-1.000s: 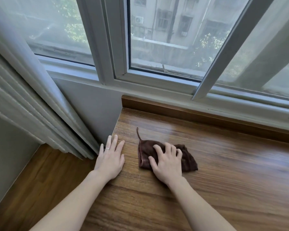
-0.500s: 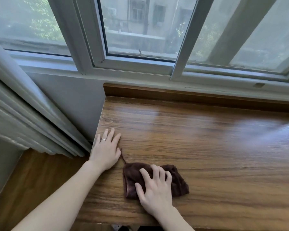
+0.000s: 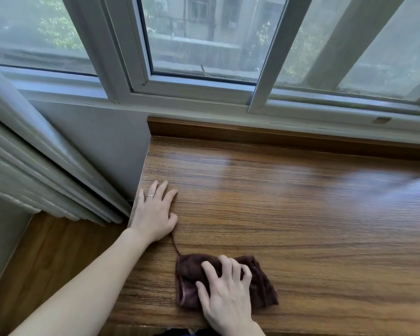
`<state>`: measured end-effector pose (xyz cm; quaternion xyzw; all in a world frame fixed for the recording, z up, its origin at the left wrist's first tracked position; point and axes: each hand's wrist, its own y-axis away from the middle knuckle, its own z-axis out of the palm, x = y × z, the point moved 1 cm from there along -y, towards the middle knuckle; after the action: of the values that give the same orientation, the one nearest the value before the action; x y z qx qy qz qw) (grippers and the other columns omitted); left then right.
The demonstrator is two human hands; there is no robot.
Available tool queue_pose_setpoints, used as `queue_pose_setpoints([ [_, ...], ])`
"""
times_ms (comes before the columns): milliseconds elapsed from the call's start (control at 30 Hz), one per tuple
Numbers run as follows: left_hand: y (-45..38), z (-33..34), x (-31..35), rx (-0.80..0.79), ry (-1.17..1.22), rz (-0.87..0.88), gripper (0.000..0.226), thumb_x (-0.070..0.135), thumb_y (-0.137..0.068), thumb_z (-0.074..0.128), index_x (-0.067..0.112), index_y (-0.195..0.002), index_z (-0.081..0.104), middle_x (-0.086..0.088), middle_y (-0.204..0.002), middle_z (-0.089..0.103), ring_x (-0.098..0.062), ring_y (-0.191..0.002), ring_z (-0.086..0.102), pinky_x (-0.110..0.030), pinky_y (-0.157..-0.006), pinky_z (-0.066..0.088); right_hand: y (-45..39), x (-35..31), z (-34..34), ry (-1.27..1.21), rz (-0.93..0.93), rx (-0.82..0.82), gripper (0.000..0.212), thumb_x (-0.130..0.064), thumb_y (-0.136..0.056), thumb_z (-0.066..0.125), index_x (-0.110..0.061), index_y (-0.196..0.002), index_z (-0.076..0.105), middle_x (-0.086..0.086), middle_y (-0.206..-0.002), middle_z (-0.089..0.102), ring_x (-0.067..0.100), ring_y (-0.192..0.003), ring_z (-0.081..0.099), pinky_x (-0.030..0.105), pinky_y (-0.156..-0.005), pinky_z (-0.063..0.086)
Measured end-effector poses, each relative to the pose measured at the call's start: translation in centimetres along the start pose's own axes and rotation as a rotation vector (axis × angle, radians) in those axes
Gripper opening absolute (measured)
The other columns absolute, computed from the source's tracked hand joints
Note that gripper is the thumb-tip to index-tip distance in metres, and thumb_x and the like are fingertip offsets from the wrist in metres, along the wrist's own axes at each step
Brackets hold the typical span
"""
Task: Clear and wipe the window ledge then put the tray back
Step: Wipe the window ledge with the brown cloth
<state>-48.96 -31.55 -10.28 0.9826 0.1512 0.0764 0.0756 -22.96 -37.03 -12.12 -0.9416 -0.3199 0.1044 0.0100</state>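
Note:
The wooden window ledge [image 3: 289, 214] stretches across the view, glossy under the window light. A small dark brown cloth [image 3: 262, 287] lies crumpled near the ledge's front edge, with a thin loop trailing from its top left corner. My right hand [image 3: 224, 294] is on top of the cloth, its bent fingers dug into the fabric and holding it down. My left hand [image 3: 154, 214] rests flat on the ledge's left end, fingers straight, a ring on one finger. No tray is in view.
A white sliding window frame [image 3: 121, 57] runs along the back above a raised wooden lip [image 3: 252, 134]. A pale pleated curtain [image 3: 34, 166] hangs at the left beside a grey wall. A lower wooden surface [image 3: 46, 263] lies left of the ledge.
My right hand has dragged the cloth toward me, from mid-ledge down to the front edge. My left hand has stayed planted on the left end.

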Motion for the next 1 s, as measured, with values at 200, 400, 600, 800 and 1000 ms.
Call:
queue_pose_setpoints([
  [200, -1.0, 0.2, -0.3, 0.014, 0.017, -0.007, 0.075, 0.046, -0.073, 0.035, 0.026, -0.144, 0.043, -0.006, -0.159, 0.03, -0.03, -0.149, 0.02, -0.06, -0.117, 0.018, -5.4, 2.1, 0.0, 0.023, -0.025, 0.021, 0.033, -0.053, -0.083, 0.058, -0.033, -0.109, 0.06, 0.007, -0.117, 0.057, 0.03, -0.105, 0.052, 0.052, -0.092, 0.037],
  [400, -1.6, 0.7, -0.2, 0.058, 0.047, -0.044, 0.071, 0.048, -0.073, 0.041, 0.03, -0.141, 0.046, -0.004, -0.157, 0.034, -0.028, -0.147, 0.024, -0.061, -0.116, 0.017, -14.6, 5.3, 0.5, 0.054, 0.006, 0.058, 0.034, -0.053, -0.088, 0.048, -0.032, -0.112, 0.059, 0.01, -0.12, 0.054, 0.032, -0.108, 0.05, 0.053, -0.093, 0.035],
  [600, -1.5, 1.0, -0.1, 0.076, 0.099, -0.079, 0.069, 0.045, -0.077, 0.046, 0.032, -0.144, 0.041, 0.001, -0.159, 0.031, -0.023, -0.15, 0.018, -0.058, -0.12, 0.009, -23.0, 8.3, 0.7, 0.069, 0.032, 0.066, 0.032, -0.052, -0.09, 0.048, -0.032, -0.113, 0.057, 0.009, -0.116, 0.052, 0.031, -0.107, 0.048, 0.051, -0.093, 0.032],
  [800, -1.9, 0.5, 0.2, 0.059, 0.091, -0.11, 0.067, 0.046, -0.077, 0.046, 0.034, -0.143, 0.042, 0.003, -0.159, 0.032, -0.023, -0.149, 0.019, -0.059, -0.12, 0.011, -29.8, 10.5, 0.0, 0.1, 0.067, -0.026, 0.037, -0.051, -0.097, 0.043, -0.032, -0.126, 0.054, 0.013, -0.125, 0.048, 0.034, -0.114, 0.042, 0.054, -0.099, 0.03],
  [1000, -1.8, 0.8, 1.0, 0.048, 0.098, -0.141, 0.07, 0.058, -0.083, 0.04, 0.038, -0.149, 0.032, 0.002, -0.162, 0.023, -0.023, -0.152, 0.01, -0.06, -0.12, 0.004, -32.6, 11.6, -0.3, 0.113, 0.069, -0.072, 0.041, -0.05, -0.099, 0.038, -0.032, -0.134, 0.049, 0.014, -0.127, 0.045, 0.036, -0.118, 0.04, 0.056, -0.104, 0.029],
])
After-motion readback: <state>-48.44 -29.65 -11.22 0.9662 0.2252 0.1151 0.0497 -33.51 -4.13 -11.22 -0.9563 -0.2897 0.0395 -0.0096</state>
